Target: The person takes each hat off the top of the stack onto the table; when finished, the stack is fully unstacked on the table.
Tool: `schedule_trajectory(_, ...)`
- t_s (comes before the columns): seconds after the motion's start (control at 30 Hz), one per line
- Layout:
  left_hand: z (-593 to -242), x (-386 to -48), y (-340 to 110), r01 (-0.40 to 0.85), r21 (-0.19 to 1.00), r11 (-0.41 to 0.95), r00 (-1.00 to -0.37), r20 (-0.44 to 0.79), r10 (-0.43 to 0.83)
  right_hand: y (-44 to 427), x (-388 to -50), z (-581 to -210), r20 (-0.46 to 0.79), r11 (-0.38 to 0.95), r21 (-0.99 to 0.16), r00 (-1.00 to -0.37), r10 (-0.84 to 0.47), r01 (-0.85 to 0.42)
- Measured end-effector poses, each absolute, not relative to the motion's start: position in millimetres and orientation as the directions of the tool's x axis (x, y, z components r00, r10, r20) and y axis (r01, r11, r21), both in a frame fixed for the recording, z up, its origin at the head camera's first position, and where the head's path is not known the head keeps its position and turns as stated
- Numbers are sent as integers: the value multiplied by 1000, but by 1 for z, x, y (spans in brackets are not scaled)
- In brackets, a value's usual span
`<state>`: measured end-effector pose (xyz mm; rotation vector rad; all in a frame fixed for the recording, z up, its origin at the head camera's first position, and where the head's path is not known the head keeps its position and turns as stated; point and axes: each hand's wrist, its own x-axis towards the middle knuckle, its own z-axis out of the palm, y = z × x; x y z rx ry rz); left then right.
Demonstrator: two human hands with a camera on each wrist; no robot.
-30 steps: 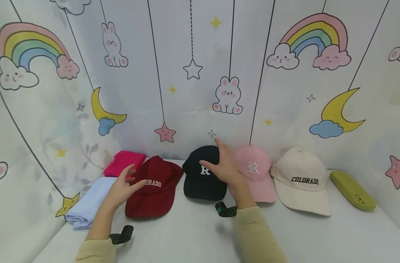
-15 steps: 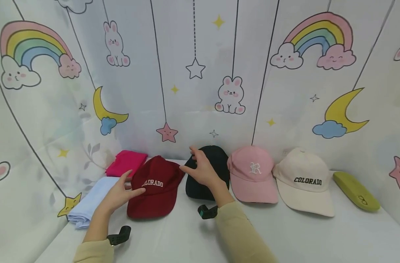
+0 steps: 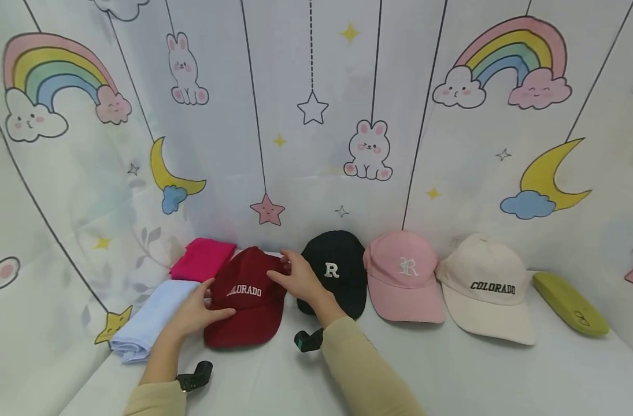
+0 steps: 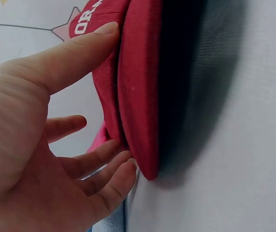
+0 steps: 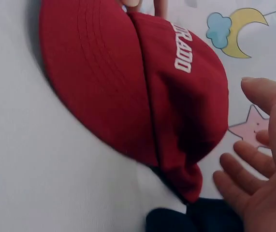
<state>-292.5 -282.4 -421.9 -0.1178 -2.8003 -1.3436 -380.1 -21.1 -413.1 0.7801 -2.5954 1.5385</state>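
A dark red baseball cap [image 3: 245, 326] with white COLORADO lettering sits on the white table, its brim toward me. My left hand [image 3: 193, 315] is at the cap's left side. In the left wrist view the left thumb [image 4: 75, 55] lies across the front near the brim seam, and the loosely bent fingers are beside the cap's edge; firm contact cannot be made out. My right hand [image 3: 304, 283] is at the cap's right side, thumb and fingers spread. In the right wrist view a gap shows between the right fingers [image 5: 241, 176] and the red crown.
Right of the red cap stand a black cap [image 3: 334, 245], a pink cap [image 3: 406, 303] and a cream cap [image 3: 488, 318]. A green glasses case [image 3: 568, 303] lies at the far right. Folded light blue cloth [image 3: 152, 318] and bright pink cloth [image 3: 202, 257] lie at left.
My right hand has moved left, from in front of the black and pink caps to the red cap's right side. My left hand has come slightly lower and closer to the red cap.
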Motion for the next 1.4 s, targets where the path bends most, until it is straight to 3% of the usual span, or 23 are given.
schedule_trajectory(0.33, -419, -291, -279, 66, 747, 661, -998, 47, 47, -33, -381, -409, 126, 430, -838, -887, -445, -335)
schedule_trajectory(0.63, -420, -294, -276, 33, 735, 677, -999, 15, 32, -37, -378, -408, 98, 460, -834, -903, -419, -304)
schedule_trajectory(0.93, -420, -293, -275, 3, 761, 649, -1000, -14, 22, -37, -376, -404, 134, 275, -928, -913, -385, -252)
schedule_trajectory(1.4, -431, -298, -266, 17, 844, 536, -999, 41, -33, -31, -378, -404, 109, 215, -955, -912, -395, -207)
